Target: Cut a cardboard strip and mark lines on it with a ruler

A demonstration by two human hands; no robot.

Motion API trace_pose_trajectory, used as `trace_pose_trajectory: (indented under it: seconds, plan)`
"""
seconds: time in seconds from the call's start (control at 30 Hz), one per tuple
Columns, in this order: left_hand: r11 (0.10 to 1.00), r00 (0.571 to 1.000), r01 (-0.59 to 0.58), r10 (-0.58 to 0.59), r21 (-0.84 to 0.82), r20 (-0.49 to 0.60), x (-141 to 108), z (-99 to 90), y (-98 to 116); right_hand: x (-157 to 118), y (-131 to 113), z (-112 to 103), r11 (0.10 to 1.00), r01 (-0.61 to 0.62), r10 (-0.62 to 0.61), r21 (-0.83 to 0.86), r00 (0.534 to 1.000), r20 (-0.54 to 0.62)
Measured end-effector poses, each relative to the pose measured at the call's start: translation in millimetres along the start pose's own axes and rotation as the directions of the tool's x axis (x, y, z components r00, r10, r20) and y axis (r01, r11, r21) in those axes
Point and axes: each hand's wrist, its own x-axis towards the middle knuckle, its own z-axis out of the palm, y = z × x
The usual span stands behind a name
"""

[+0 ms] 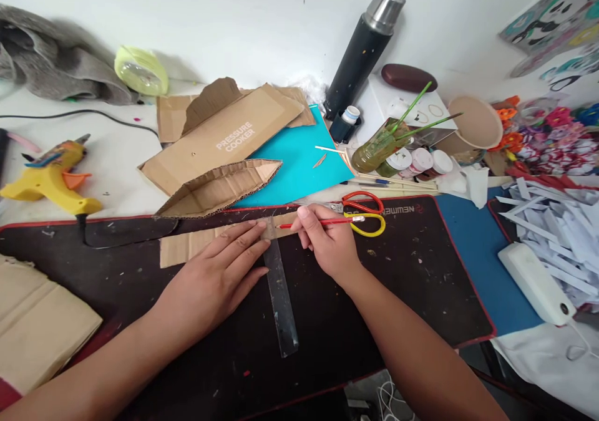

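A narrow cardboard strip [180, 247] lies across the black desk mat. Flat on the strip, my left hand [222, 265] has its fingers stretched out, the tips touching the edge of a clear ruler [281, 302]. The ruler crosses the strip and extends toward me. My right hand [327, 237] grips a red pencil [334, 221], its point at the strip just right of the ruler. Scissors [362, 204] with red and yellow handles lie behind my right hand, blades partly hidden. Behind the strip sits a boat-shaped cardboard piece [219, 190].
A yellow glue gun [56, 178] with a cord stands at the left, near a folded cardboard piece [42, 321]. Behind are cardboard marked "PRESSURE COOKER" [224, 134], a blue sheet [299, 165], a dark flask [360, 59] and paint jars [421, 160]. Paper strips [556, 227] pile up at right.
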Motion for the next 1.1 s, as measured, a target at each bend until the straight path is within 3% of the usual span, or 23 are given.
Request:
trace_pose_trajectory:
  seconds: [0.27, 0.67, 0.87, 1.1]
  plan:
    - [0.998, 0.999, -0.032, 0.033, 0.046, -0.011, 1.0, 0.8, -0.2, -1.5, -0.2, 0.6, 1.0, -0.012, 0.012, 0.022, 1.0, 0.008]
    - [0.997, 0.999, -0.04, 0.041, 0.063, -0.007, 1.1, 0.9, 0.1, -2.2, 0.0, -2.0, 0.994, 0.055, -0.049, -0.092, 0.997, 0.061]
    - [0.999, 1.0, -0.02, 0.02, 0.046, 0.008, 0.1, 0.4, -0.1, -1.2, 1.7, -0.4, 1.0, 0.017, -0.017, 0.007, 1.0, 0.009]
    - [0.999, 1.0, -0.017, 0.017, 0.045, 0.002, 3.0, -1.9, 2.0, -0.8, -1.4, -0.6, 1.0, 0.015, -0.014, -0.009, 0.999, 0.03]
